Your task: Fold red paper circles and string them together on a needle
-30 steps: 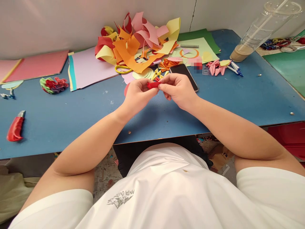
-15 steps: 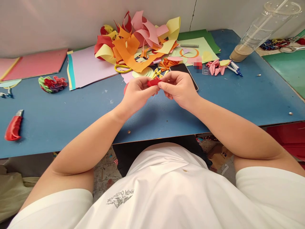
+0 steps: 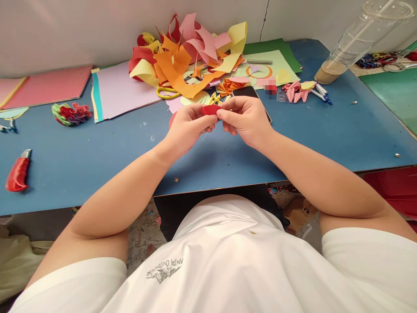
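A small folded piece of red paper [image 3: 210, 110] is pinched between both my hands above the blue table. My left hand [image 3: 186, 126] grips its left side with thumb and fingers. The thumb and forefinger of my right hand [image 3: 243, 116] close on its right end. A thin, pale strand hangs below the left fingers; I cannot make out what it is. Just behind the hands lie yellow folded paper pieces [image 3: 215, 98] and a dark phone [image 3: 249, 91], partly covered by my right hand.
Paper scraps [image 3: 182, 56] pile up at the back, with yellow-handled scissors [image 3: 167, 93] before them. A red utility knife [image 3: 19, 171] lies at left. Pink folded pieces [image 3: 295, 91], pens [image 3: 322, 93] and a tall plastic cup [image 3: 350, 48] stand or lie at right.
The red paper has turned slightly, so more of its flat face shows above the left fingers. The right fingertips have shifted a little on its end. Nothing else has moved.
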